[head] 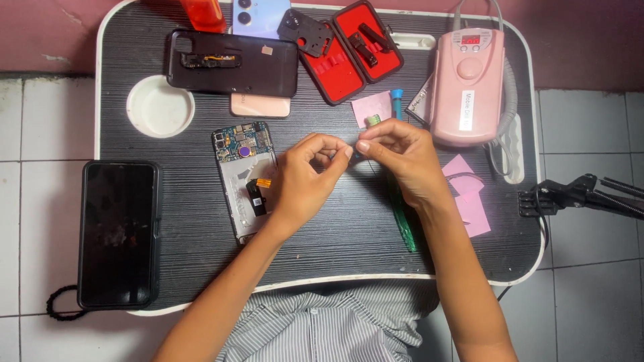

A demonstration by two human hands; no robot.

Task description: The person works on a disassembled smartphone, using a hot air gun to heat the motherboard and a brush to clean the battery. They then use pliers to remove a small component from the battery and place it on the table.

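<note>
Work in hand is a phone teardown on a dark lap desk (201, 261) with a white rim.

Progress, as judged: the opened phone (245, 179) lies left of the desk's middle with its back off. Its circuit board (243, 141) is bare at the top end, and a small orange flex (263, 182) stands loose over the pale frame. The black back cover (231, 64) lies apart near the far edge, on top of a pink phone (260, 106). Disassembly looks well advanced; nothing suggests refitting has begun.

Hands: the left hand (305, 179) and right hand (402, 157) meet at the desk's middle, fingertips pinched close together. Whatever they pinch is too small to make out, so I cannot tell what is held. The left hand rests just beside the opened phone, partly over its right edge.

Containers:
- Red-lined case (349, 57), open at the far edge: two dark tools in the right half, a black plate (306, 31) overlapping the left half.
- Round white recess (159, 106) at the far left: nothing visible in it.

Other items: a pink machine (467, 84) at the far right corner, pink notes (469, 201) by the right edge, a green tool (402, 221) under the right wrist, and a black phone (119, 234) overhanging the left edge.
</note>
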